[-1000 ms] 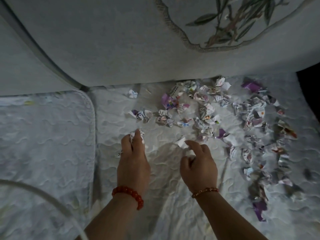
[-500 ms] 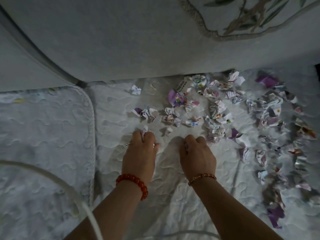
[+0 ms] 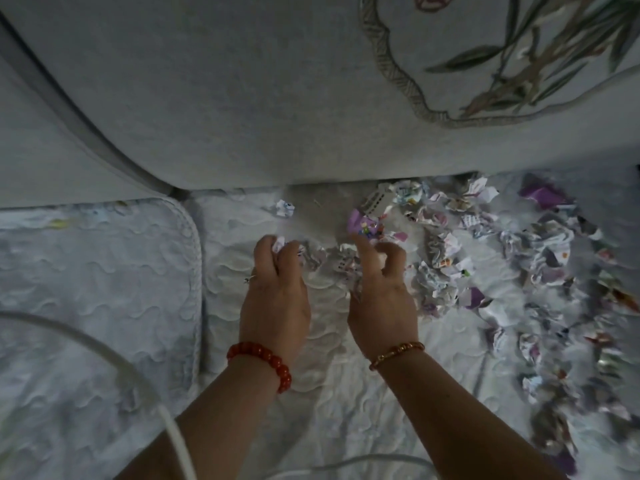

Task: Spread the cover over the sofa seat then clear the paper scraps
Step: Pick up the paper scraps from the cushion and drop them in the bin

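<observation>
A white quilted cover [image 3: 332,375] lies over the sofa seat. Several crumpled paper scraps [image 3: 446,258] are scattered across its middle and right, up to the backrest. My left hand [image 3: 275,289], with a red bead bracelet, holds a white scrap [image 3: 279,243] between curled fingers. My right hand [image 3: 381,289], with a gold bracelet, has its fingers curled among the scraps just left of the pile, with paper under the palm. One lone scrap [image 3: 284,207] lies apart near the backrest.
The pale sofa backrest [image 3: 242,98] with an embroidered plant pattern [image 3: 519,64] rises behind the seat. A second quilted seat pad [image 3: 97,289] lies to the left. A white cable [image 3: 104,355] curves across the lower left.
Both hands have moved forward from the bare cover into the near edge of the scrap pile. The left still holds its scrap; the right fingers have curled round scraps.
</observation>
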The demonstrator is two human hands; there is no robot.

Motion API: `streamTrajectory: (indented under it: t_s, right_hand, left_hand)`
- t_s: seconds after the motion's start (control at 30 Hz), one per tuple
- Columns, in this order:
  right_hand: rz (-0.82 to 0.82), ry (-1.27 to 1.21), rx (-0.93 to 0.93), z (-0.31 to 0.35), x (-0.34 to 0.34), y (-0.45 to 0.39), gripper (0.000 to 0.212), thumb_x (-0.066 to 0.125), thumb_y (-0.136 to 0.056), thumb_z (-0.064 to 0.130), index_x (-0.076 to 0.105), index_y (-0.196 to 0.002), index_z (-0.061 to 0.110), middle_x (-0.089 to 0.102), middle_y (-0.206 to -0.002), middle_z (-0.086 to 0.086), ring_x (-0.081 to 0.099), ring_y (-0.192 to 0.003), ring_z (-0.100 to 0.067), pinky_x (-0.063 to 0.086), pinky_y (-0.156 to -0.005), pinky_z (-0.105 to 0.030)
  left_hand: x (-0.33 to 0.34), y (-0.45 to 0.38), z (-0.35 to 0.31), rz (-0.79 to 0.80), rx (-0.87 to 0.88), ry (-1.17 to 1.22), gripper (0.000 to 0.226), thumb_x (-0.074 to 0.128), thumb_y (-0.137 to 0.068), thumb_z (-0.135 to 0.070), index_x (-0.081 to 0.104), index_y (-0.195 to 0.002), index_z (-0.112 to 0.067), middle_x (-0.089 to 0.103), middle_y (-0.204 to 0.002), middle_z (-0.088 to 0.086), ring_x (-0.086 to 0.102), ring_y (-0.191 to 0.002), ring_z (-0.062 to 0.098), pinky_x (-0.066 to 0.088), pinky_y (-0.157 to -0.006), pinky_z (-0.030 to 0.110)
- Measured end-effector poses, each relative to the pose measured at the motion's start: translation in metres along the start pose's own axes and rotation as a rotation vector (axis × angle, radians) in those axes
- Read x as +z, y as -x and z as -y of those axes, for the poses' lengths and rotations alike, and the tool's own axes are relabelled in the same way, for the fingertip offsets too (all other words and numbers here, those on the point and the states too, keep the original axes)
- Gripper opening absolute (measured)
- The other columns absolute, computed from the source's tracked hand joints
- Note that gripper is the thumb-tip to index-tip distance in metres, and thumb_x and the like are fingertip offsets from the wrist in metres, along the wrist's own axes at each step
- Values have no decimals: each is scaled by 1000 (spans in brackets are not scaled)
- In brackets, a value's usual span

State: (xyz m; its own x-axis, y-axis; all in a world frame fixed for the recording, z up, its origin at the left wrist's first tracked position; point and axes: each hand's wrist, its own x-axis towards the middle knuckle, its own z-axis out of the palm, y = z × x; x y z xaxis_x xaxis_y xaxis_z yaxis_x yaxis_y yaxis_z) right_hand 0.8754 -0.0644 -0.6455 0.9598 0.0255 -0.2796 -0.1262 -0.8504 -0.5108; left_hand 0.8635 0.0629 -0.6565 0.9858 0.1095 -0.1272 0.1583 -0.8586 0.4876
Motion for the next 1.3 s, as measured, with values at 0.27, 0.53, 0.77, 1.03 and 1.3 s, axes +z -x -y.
streamTrajectory:
  t_s: [0.27,0.53,0.77,1.03,1.3]
  right_hand:
    - [182,151,6,-3,20,-15,62,62,-85,26,28,-137,28,17,-144,-11,57,-104,-32,54,-77,-40]
    - [114,146,-89,-10,27,-12,30,61,-86,23,51,-112,11,45,-114,-11,54,-96,-32,43,-64,-36]
    - [-51,8,-120,-7,19,-10,24,74,-64,5,52,-72,10,53,-74,-6,51,-47,-24,32,-40,-23]
    - [-89,-73,-76,15,-9,-31,49,58,-72,0,51,-120,7,52,-121,-17,63,-72,-37,45,-57,-33]
    - [-18,65,-59,14,5,-49,54,58,-77,3,43,-128,11,30,-141,-13,63,-85,-34,54,-64,-41]
  left_hand:
    - [18,-6,5,200,79,-180,68,57,-87,-13,21,-142,-34,14,-144,9,47,-111,34,54,-74,39]
    - [23,-8,8,158,97,-165,24,63,-83,-10,54,-105,-17,45,-110,15,55,-86,29,51,-57,31]
    - [10,-10,4,92,36,-37,29,44,-86,-40,57,-81,-13,52,-83,1,54,-62,18,38,-48,24]
    - [-7,-41,-1,-7,10,-7,27,52,-91,-22,54,-116,-11,65,-96,11,64,-82,28,50,-62,35]
    - [0,-55,7,-24,24,-20,40,63,-82,-7,53,-121,-6,39,-131,13,62,-77,25,50,-60,28]
